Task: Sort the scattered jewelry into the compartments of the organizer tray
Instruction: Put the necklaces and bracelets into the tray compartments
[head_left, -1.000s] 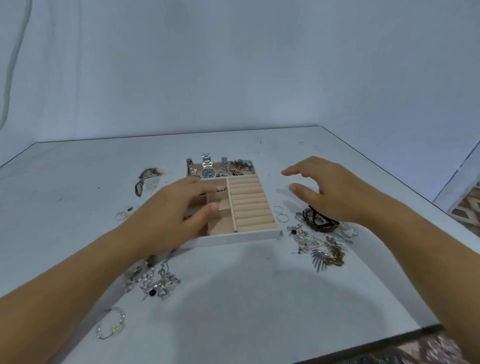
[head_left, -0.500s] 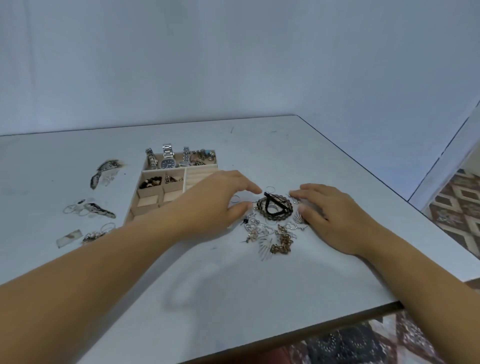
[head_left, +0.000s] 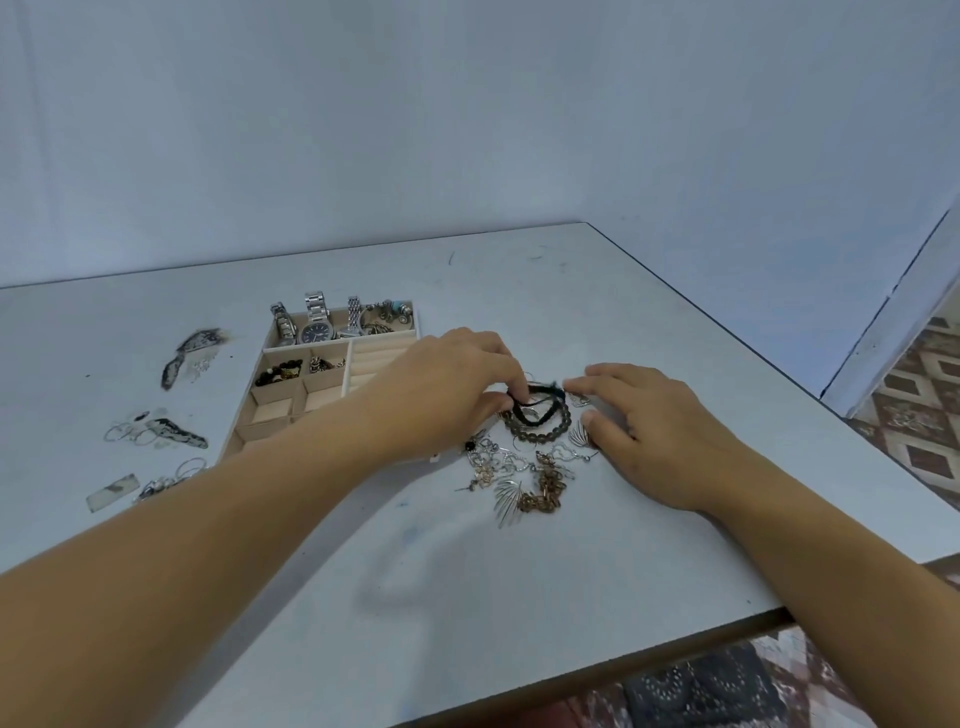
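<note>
Grey table (head_left: 519, 597) against a pale blue wall. Organizer tray (head_left: 332, 400) sits left of centre, watches (head_left: 316, 328) in its back compartment. Left hand (head_left: 447, 395) pinches one end of a black cord bracelet (head_left: 535, 408), thumb and forefinger closed on it. Right hand (head_left: 654, 441) rests flat beside it, fingers loosely spread, fingertips at the cord's other end. Beaded bracelet (head_left: 540, 434) under the cord; earring pile (head_left: 519, 478) just in front, outside the tray.

walls (head_left: 467, 130): plain pale blue | table (head_left: 519, 597): white | floor (head_left: 924, 395): patterned tiles
</note>
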